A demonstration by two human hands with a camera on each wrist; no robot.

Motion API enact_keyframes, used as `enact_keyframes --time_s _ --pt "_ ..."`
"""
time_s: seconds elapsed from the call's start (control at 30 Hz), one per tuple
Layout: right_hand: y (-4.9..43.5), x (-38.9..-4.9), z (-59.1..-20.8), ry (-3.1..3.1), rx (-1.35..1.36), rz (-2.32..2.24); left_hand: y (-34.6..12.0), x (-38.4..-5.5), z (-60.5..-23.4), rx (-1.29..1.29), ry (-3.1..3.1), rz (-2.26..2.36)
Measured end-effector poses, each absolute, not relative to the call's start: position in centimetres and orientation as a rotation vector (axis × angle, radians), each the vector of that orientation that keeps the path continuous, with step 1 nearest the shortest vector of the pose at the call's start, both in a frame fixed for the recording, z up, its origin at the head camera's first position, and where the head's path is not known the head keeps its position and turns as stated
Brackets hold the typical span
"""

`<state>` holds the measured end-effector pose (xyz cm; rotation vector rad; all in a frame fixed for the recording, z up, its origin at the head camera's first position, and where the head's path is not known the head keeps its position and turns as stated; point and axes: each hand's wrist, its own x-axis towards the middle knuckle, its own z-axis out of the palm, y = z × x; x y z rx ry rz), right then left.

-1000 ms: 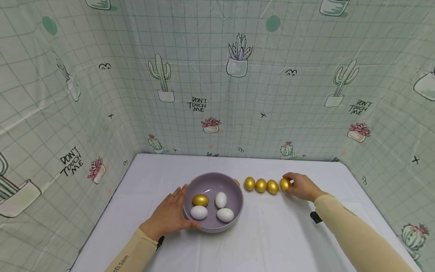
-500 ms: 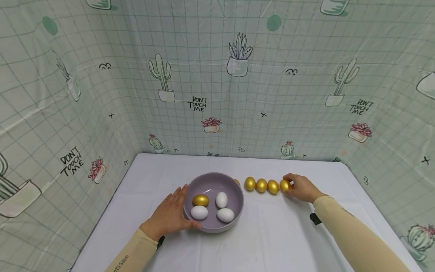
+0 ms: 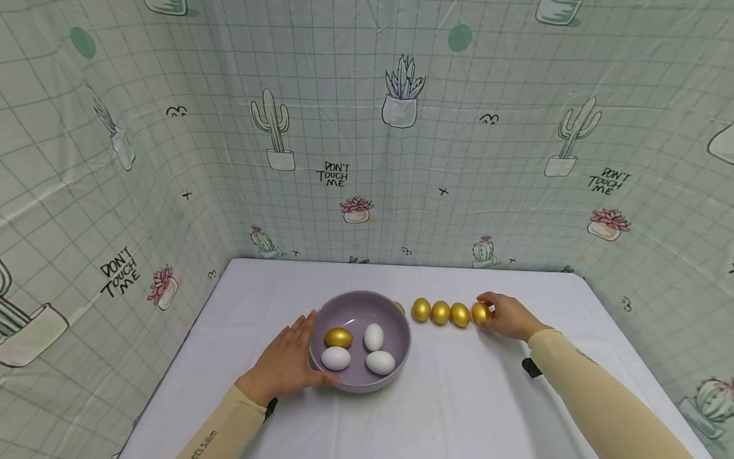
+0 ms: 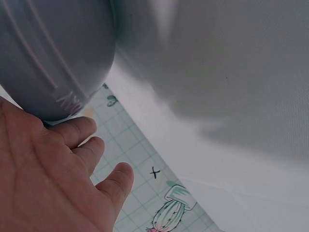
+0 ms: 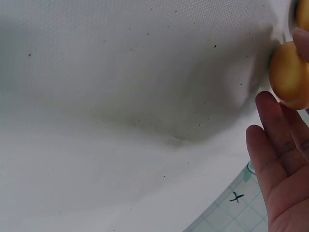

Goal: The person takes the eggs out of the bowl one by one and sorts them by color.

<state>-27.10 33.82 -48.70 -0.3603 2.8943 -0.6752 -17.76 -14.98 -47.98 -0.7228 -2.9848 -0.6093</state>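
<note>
A mauve bowl (image 3: 364, 386) stands left of the table's middle, with one golden egg (image 3: 338, 338) and three white eggs (image 3: 373, 337) inside. My left hand (image 3: 287, 360) lies along the bowl's left side, fingers spread and fairly straight, thumb at the front rim. In the left wrist view, its loose fingers (image 4: 116, 181) show beside the bowl's outer wall (image 4: 63, 48). At the right end of a row of golden eggs (image 3: 440, 313), my right hand (image 3: 510, 317) pinches the last golden egg (image 3: 480, 312). The right wrist view shows that egg (image 5: 288, 75) between thumb and fingers.
A white cloth (image 3: 436, 395) covers the table. Another golden egg (image 3: 399, 307) is mostly hidden behind the bowl's right rim. A gridded curtain (image 3: 504, 210) with cactus prints hangs behind the table and at both sides.
</note>
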Motion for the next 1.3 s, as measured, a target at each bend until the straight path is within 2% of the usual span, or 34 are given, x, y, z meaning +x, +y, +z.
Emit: enact_keyframes --time_s 0.43,0.9,1.3 --pt "33.9 -26.6 -48.5 2.874 -0.338 -0.653 -15.2 -17.7 -47.9 -0.73 -2.976 -0.592" --pt "35.0 -27.3 -46.4 2.925 -0.345 -0.691 -15.2 -17.7 -48.1 -0.735 -2.958 -0.607" --pt "31.6 -27.5 -42.9 2.981 -0.425 -0.693 -15.2 -17.8 -48.0 -0.742 -2.982 -0.605"
